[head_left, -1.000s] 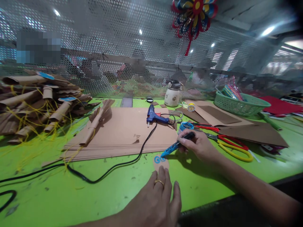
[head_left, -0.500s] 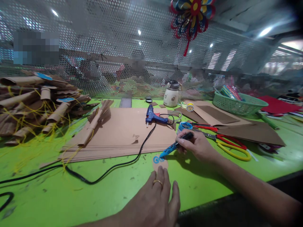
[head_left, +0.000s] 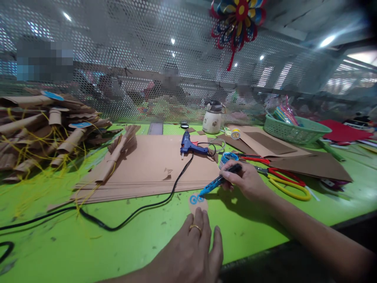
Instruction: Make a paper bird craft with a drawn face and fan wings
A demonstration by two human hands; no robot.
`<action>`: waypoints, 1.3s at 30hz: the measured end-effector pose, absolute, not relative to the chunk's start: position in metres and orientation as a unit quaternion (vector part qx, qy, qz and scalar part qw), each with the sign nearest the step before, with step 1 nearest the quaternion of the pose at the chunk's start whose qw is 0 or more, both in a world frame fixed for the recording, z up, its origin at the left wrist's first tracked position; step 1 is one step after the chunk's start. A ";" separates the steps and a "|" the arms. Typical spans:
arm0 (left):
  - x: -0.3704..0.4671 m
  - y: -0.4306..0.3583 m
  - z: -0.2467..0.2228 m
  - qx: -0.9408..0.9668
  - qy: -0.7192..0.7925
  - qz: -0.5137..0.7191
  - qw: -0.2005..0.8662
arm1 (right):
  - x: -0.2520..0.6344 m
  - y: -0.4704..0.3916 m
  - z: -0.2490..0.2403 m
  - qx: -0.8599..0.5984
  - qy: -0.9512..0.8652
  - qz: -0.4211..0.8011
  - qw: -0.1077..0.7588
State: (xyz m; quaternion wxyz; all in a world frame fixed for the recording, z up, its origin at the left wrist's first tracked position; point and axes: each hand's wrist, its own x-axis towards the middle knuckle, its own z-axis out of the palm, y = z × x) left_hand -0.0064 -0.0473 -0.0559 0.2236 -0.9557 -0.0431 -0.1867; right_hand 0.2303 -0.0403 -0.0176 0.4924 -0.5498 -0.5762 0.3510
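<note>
Little has shifted: the right hand still pinches the blue pen at the paper disc, which the left hand, fingers extended, steadies on the table, so drawing apparently continues.

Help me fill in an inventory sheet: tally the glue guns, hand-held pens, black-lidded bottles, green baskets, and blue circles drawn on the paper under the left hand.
Glue gun: 1
Blue pen: 1
Bottle: 1
Green basket: 1
Blue circles: 2
Total: 6
</note>
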 end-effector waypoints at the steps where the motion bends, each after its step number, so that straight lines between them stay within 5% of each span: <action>1: -0.006 -0.047 -0.056 -0.955 -0.045 -0.188 0.225 | 0.230 -0.040 -0.018 -0.550 -0.576 0.352 0.493; 39: -0.005 -0.044 -0.055 -0.952 -0.041 -0.201 0.228 | 0.233 -0.039 -0.014 -0.556 -0.602 0.323 0.473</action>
